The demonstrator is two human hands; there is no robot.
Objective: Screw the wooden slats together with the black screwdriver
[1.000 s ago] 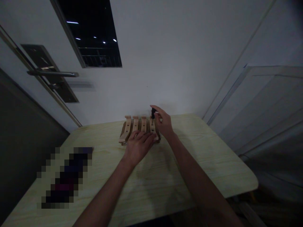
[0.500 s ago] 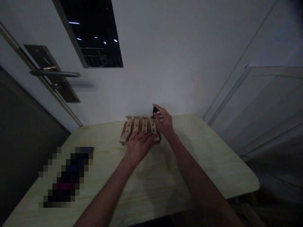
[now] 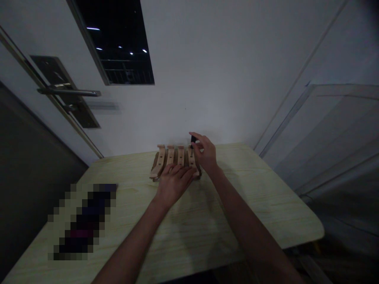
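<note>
A wooden rack with several curved hook-like slats lies near the far edge of the table. Dark holes dot the slats. Across its near side rests my left hand, fingers stretched flat over the lower ends of the slats. My right hand grips a small screwdriver by its black handle, the fingers pinched around it. The thin shaft points down to an upper hole of the rightmost slat. Whether a screw sits under the tip is too small to tell.
The pale wood-grain table stands against a white door with a metal handle and a dark window. A pixelated dark object lies on the table's left part.
The fingers of my right hand and the screwdriver's handle have shifted slightly. My left hand and the wooden rack stay in place.
</note>
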